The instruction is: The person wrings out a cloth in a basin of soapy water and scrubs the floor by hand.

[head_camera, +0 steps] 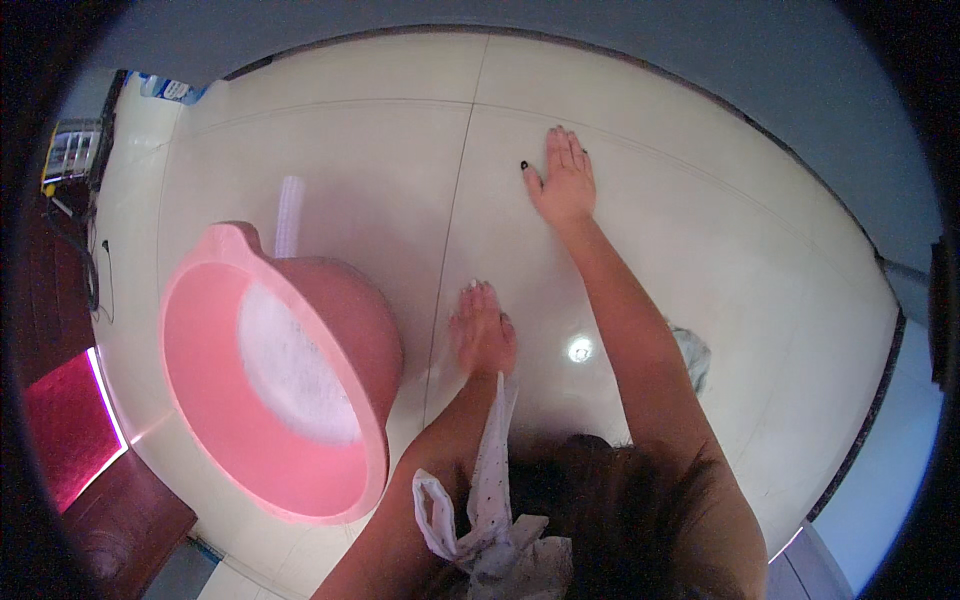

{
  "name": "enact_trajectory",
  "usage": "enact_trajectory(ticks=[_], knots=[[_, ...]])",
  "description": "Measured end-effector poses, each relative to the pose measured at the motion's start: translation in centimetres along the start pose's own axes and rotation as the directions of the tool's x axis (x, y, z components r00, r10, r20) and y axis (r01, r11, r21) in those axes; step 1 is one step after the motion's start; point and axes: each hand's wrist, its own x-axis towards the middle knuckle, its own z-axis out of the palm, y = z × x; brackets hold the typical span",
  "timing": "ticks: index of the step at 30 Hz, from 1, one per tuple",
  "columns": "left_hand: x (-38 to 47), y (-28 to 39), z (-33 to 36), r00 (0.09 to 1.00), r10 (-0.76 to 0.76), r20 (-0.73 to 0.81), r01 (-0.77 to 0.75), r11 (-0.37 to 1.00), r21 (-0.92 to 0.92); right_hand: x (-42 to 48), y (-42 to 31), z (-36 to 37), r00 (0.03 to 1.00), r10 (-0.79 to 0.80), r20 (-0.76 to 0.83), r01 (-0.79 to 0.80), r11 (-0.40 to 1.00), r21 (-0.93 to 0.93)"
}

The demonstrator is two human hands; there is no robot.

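Observation:
Both palms lie flat on glossy cream floor tiles (517, 247). My right hand (564, 180) is stretched farther out, its thumb spread away from the fingers, and it holds nothing. Closer in, my left hand (480, 330) rests beside a dark tile joint, also holding nothing and slightly blurred. A large pink plastic basin (206, 397) stands to its left, apart from it, with whitish foamy liquid inside. Behind the basin's far side, a pale ribbed strip or tube (289, 214) is partly hidden. A crumpled greyish cloth (694, 356) lies right of my right forearm, partly covered by it.
Grey walls (480, 13) with dark skirting bound the floor ahead and right. At the far left are a clear plastic bottle (169, 88) with a blue label and a black cable (91, 262). Dark wooden furniture (127, 517) and a red panel (75, 427) line the left.

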Motion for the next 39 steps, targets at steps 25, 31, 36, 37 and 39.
enact_trajectory(ticks=[25, 31, 36, 37, 39], knots=[[-0.8, -0.8, -0.1, 0.985, 0.059, -0.164, -0.044, 0.995, 0.094, 1.0, -1.0, -2.1, 1.0, 0.0, 0.018, -0.001, 0.999, 0.046], [-1.3, -1.7, 0.0, 0.989, 0.034, -0.141, -0.018, 0.994, 0.109, -11.9, -1.8, -4.3, 0.966, 0.027, 0.259, -0.065, 0.988, 0.141], [0.4, -0.7, -0.7, 0.989, 0.144, -0.024, -0.14, 0.984, 0.109, -17.2, 0.2, -4.6, 0.95, 0.272, 0.154, -0.281, 0.959, 0.038], [0.4, -1.0, -0.8, 0.988, 0.153, -0.031, -0.149, 0.982, 0.115, -17.2, 0.0, -4.6, 0.95, 0.276, 0.143, -0.285, 0.958, 0.042], [-0.3, -1.9, -1.1, 0.805, 0.537, 0.253, -0.589, 0.777, 0.223, -17.2, -0.5, -4.2, 0.922, 0.301, 0.243, -0.304, 0.952, -0.029]])
